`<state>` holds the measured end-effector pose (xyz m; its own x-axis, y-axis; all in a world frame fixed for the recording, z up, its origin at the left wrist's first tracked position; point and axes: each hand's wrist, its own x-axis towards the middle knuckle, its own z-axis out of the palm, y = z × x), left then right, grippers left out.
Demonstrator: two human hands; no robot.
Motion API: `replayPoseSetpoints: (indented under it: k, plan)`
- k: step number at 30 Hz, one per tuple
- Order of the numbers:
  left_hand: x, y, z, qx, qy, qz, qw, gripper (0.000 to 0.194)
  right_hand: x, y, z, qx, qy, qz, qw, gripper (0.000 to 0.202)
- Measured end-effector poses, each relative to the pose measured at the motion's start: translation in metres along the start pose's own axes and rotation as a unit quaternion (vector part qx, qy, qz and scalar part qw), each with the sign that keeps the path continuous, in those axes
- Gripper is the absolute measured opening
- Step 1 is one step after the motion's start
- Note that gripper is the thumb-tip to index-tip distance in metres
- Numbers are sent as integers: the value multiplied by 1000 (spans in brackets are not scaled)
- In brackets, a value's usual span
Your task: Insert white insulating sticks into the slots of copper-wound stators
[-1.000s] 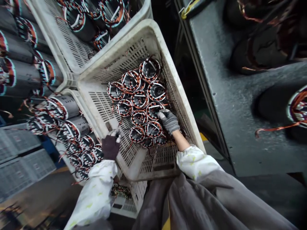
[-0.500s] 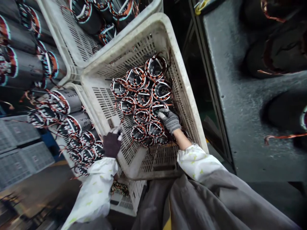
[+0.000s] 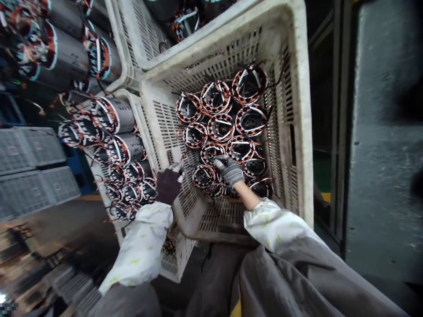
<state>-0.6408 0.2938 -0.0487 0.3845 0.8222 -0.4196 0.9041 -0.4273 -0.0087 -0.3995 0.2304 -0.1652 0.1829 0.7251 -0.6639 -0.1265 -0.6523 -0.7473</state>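
Blurred black handwriting (image 3: pixel 135 148) on grey cylinders (image 3: pixel 123 118)

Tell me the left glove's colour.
The left glove is dark maroon, best seen in the head view.

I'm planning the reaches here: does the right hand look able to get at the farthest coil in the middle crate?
Probably yes. The right hand is inside the middle crate, the farthest coil is uncovered on top, and only other coils stand between, which the hand could pass over.
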Motion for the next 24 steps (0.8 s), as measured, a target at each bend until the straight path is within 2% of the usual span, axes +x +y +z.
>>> replayPoseSetpoints:
  k: [3, 10, 13, 15, 17, 19, 24]
  plan:
    - [-1, -2, 4, 2, 6, -2, 1000, 45, 1, 1, -1, -17, 0, -7, 1000, 25]
    - [-1, -3, 6, -15, 13, -1, 1000, 44, 8, 5, 2, -45, 15, 32, 998, 28]
    - [-2, -4, 4, -18, 13, 3, 1000, 44, 8, 2, 2, -3, -1, 17, 1000, 30]
    - [-2, -4, 3, -17, 15, 7, 1000, 44, 5, -5, -5, 67, 4, 2, 998, 37]
    - [-3, -4, 2, -15, 14, 7, 1000, 43, 2, -14, -21, 148, 53, -3, 988, 44]
    - [-3, -4, 1, -14, 11, 2, 1000, 41, -1, -24, -43, 183, 123, -11, 975, 47]
    - [-1, -8, 2, -2, 11, -7, 1000, 41, 2, -44, -91, 118, 268, -83, 953, 48]
